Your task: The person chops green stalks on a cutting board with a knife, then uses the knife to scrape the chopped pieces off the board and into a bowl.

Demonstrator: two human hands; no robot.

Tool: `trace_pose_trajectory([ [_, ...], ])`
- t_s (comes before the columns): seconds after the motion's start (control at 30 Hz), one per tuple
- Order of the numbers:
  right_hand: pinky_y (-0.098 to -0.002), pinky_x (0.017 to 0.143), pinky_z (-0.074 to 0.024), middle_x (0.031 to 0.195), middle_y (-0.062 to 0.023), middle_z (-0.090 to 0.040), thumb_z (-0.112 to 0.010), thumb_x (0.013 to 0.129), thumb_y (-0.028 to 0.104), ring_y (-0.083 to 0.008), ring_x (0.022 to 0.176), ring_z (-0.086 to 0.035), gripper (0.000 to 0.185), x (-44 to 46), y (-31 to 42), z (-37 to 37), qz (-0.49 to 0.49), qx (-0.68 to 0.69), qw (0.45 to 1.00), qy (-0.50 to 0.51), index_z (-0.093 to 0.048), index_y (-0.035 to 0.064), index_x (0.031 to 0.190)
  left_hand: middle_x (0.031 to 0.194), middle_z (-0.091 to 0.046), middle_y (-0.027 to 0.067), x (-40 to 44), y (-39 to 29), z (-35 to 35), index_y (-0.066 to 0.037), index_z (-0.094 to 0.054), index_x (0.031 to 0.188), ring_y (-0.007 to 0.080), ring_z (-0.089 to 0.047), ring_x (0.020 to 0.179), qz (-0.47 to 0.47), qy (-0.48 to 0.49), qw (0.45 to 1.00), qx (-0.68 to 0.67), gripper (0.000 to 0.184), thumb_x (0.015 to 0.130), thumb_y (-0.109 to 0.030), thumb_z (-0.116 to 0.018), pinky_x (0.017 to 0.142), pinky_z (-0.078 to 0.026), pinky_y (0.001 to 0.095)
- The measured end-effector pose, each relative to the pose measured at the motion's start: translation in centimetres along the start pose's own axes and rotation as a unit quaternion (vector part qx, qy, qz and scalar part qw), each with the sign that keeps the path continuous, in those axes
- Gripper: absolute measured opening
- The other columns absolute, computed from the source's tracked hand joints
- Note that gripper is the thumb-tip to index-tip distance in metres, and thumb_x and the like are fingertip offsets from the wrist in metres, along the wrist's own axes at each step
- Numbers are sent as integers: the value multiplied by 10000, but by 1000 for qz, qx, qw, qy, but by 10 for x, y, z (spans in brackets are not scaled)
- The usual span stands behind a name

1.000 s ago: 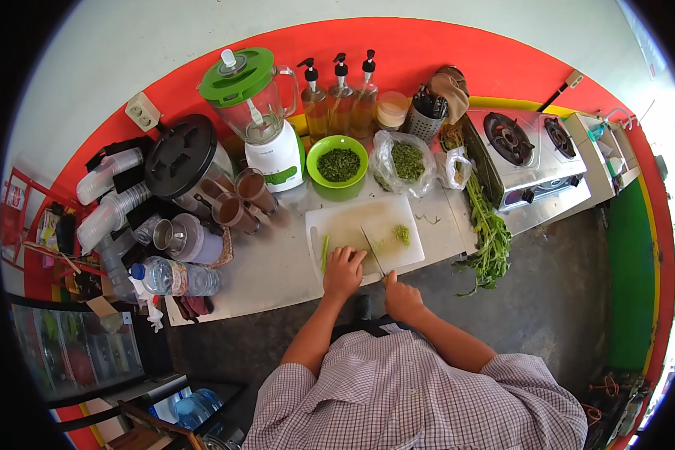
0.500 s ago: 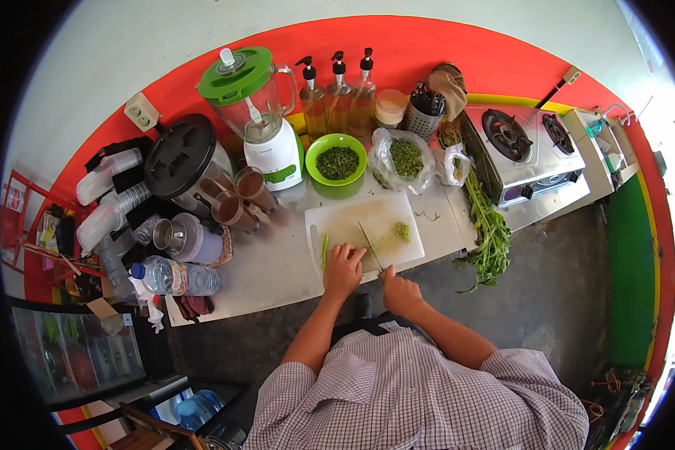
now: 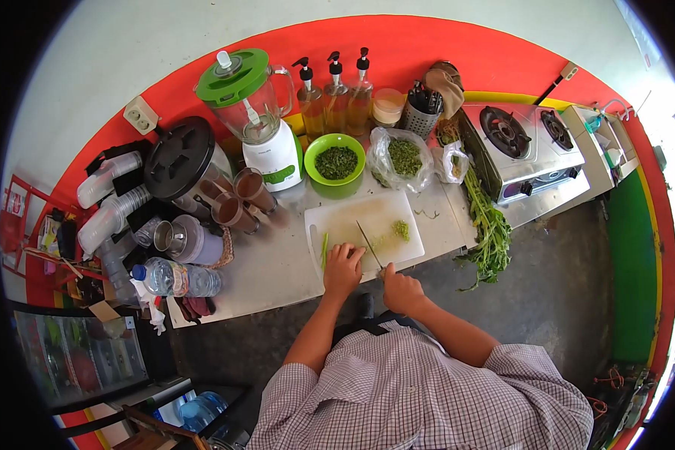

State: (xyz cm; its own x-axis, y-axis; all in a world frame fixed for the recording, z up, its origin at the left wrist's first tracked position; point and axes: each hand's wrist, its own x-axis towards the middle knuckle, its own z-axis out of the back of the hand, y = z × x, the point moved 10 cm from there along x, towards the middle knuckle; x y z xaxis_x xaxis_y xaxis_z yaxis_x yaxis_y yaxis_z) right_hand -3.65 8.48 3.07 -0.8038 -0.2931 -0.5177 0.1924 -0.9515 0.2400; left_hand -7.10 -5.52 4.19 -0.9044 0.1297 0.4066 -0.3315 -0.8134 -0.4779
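My right hand (image 3: 403, 292) is closed around the handle of a knife (image 3: 369, 244), whose blade lies over the white cutting board (image 3: 330, 216) and points away from me. My left hand (image 3: 343, 268) rests at the board's near edge, left of the blade, with fingers bent and close together. Whatever lies under those fingers is hidden. Just left of it is a thin green stalk (image 3: 325, 250). Chopped greens (image 3: 401, 230) form a small pile right of the blade, with a few bits scattered beside it.
Behind the board stand a green bowl (image 3: 356, 177) of chopped leaves and a plastic bag (image 3: 425, 174) of greens. Leafy stalks (image 3: 490, 238) hang over the counter edge beside a gas stove (image 3: 536, 161). Leftward are a blender (image 3: 274, 154), brown-filled glasses (image 3: 236, 213) and a water bottle (image 3: 176, 277).
Both hands and the knife stay in almost the same place on the board. The whole view has shifted very slightly.
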Motion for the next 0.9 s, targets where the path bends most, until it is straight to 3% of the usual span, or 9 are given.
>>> trace_pose_trajectory([
  [0.07, -448, 729, -606, 935, -203, -736, -649, 860, 159, -358, 854, -750, 708, -1, -1, -11, -6, -24, 999, -29, -315, -117, 1420, 1007, -591, 53, -1, 2, 0, -132, -715, 1107, 263, -557, 989, 3, 0, 1000, -1, 318, 800, -70, -665, 865, -450, 418],
  [0.2, -450, 741, -605, 954, -202, -735, -664, 851, 167, -364, 862, -748, 727, 9, -7, -21, -17, -38, 999, 3, -316, -114, 1424, 1003, -599, 51, 1, 1, -1, -127, -716, 1108, 263, -558, 991, 8, 7, 1000, -4, 304, 812, -83, -658, 864, -449, 417],
  [0.3, -490, 780, -588, 923, -247, -724, -618, 855, 146, -417, 877, -733, 712, 5, -1, -3, -1, -9, 1000, -5, -286, -134, 1420, 1011, -608, 51, 0, -1, 1, -119, -714, 1109, 264, -557, 992, 4, 8, 1000, -2, 301, 816, -83, -655, 863, -450, 421],
  [0.6, -476, 743, -594, 909, -246, -724, -620, 849, 140, -388, 840, -742, 677, 12, -4, -10, -3, -24, 1000, -10, -335, -131, 1399, 1031, -642, 61, 3, -4, 7, -74, -697, 1088, 285, -561, 989, 0, -14, 1000, -14, 282, 814, -54, -633, 862, -452, 428],
  [0.77, -447, 736, -606, 948, -194, -737, -669, 849, 162, -344, 868, -751, 653, -2, 5, 8, -3, -28, 1000, -10, -375, -98, 1372, 1038, -636, 53, 1, -1, 9, -80, -694, 1089, 278, -560, 1000, -1, -34, 999, -12, 276, 819, -68, -639, 860, -453, 428],
  [0.9, -440, 757, -606, 952, -192, -738, -677, 844, 171, -344, 878, -751, 707, 5, -8, -22, -16, -36, 999, -11, -346, -102, 1405, 1036, -636, 50, 2, -2, 5, -86, -702, 1059, 279, -560, 998, -3, -15, 1000, -7, 245, 822, -78, -638, 859, -453, 426],
])
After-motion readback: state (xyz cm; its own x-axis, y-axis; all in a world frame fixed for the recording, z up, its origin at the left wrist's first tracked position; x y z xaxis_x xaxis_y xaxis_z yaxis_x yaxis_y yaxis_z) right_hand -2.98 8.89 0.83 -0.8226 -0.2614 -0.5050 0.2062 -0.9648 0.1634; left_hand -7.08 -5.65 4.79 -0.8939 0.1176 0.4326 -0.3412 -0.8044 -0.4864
